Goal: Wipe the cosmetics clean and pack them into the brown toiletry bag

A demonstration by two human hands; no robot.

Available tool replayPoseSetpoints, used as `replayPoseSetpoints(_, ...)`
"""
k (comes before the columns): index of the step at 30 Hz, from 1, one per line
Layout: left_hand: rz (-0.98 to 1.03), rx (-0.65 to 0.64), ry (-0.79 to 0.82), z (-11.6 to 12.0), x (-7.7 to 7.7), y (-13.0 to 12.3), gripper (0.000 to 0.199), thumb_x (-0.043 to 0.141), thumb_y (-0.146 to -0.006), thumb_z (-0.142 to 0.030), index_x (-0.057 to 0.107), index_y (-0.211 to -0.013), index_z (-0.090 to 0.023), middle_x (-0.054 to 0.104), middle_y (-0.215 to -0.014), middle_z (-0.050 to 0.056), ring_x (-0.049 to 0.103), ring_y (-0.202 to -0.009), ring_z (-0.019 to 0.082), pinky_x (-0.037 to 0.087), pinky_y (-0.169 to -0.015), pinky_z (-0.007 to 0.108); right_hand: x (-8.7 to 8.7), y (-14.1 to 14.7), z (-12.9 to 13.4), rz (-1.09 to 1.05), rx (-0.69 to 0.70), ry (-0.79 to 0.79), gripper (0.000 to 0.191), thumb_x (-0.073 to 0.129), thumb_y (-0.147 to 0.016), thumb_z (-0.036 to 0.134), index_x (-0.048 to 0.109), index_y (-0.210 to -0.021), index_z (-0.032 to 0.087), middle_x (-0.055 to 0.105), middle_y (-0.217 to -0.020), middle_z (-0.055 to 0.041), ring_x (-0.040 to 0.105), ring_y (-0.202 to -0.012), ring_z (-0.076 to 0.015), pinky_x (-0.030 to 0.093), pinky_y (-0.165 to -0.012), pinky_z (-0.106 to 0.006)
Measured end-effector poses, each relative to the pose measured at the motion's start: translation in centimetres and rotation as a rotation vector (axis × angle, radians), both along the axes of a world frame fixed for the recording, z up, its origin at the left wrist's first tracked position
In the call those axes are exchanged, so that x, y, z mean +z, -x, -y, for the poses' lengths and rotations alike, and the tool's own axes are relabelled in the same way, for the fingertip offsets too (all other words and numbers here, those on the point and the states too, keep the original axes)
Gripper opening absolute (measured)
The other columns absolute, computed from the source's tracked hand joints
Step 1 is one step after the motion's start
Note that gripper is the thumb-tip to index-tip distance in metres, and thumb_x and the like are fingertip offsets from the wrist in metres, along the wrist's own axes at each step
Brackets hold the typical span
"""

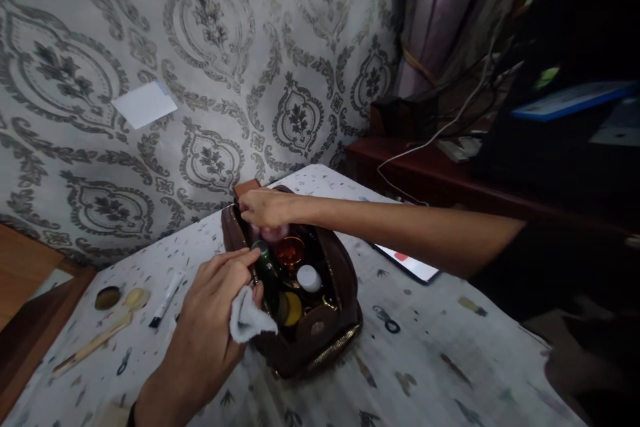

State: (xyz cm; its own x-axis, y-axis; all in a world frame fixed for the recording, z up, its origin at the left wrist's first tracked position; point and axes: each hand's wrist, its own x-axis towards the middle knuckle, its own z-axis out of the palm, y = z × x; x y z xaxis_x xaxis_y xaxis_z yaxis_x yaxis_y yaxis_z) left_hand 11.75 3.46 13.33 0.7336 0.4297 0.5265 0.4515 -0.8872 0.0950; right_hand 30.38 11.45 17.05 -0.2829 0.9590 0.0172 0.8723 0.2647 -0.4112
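Note:
A dark brown zippered toiletry bag [345, 273] stands open on the table, with bottles and jars inside. In it I see a green bottle [267, 263], an amber round container [290, 251], a white cap [309, 278] and a yellow lid [293, 308]. My left hand [215, 307] is closed on a small white cloth [250, 317], its fingertips at the bag's left edge beside the green bottle. My right hand [265, 208] reaches over the bag's far end with fingers curled down; what they grip, if anything, is hidden.
A brush [93, 345], a small round dark lid [107, 297], a beige round piece [137, 298] and a white tube [167, 300] lie left on the patterned tablecloth [415, 360]. A phone [410, 263] lies under my right forearm. A white cable [430, 140] crosses the dark red furniture [415, 170].

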Motion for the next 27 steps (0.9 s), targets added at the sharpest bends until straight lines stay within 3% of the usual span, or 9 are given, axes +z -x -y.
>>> replayPoseSetpoints(6, 0.025, 0.015, 0.011, 0.1, -0.1, 0.1, 0.013, 0.046, -0.099, -0.021, 0.05, -0.087, -0.023, 0.072, -0.113, 0.01, 0.063, -0.11, 0.024, 0.053, -0.088, 0.04, 0.3, -0.9, -0.1, 0.02, -0.072, -0.146, 0.035, 0.04, -0.096, 0.019, 0.073, -0.108, 0.016, 0.075, -0.112, -0.0114, 0.07, -0.102, -0.021, 0.047, -0.076, -0.022)
replayPoseSetpoints(22, 0.052, 0.0, 0.058, 0.2, 0.2, 0.2, 0.016, 0.046, -0.098, -0.022, 0.049, -0.083, -0.023, 0.072, -0.114, 0.01, 0.065, -0.108, 0.024, 0.054, -0.088, 0.039, -0.7, 0.0, 1.4, 0.168, -0.076, -0.176, 0.029, 0.049, -0.091, 0.022, 0.07, -0.109, 0.013, 0.074, -0.106, -0.0201, 0.071, -0.101, -0.0302, 0.047, -0.068, -0.031)
replayPoseSetpoints(27, 0.038, 0.007, 0.111, 0.1, 0.1, 0.4, 0.014, 0.045, -0.098, -0.023, 0.05, -0.084, -0.023, 0.071, -0.117, 0.01, 0.063, -0.111, 0.025, 0.051, -0.092, 0.041, -0.6, -0.2, 1.7, 0.142, -0.078, -0.175, 0.028, 0.05, -0.092, 0.023, 0.069, -0.111, 0.015, 0.074, -0.111, -0.0159, 0.069, -0.105, -0.0278, 0.046, -0.071, -0.028)
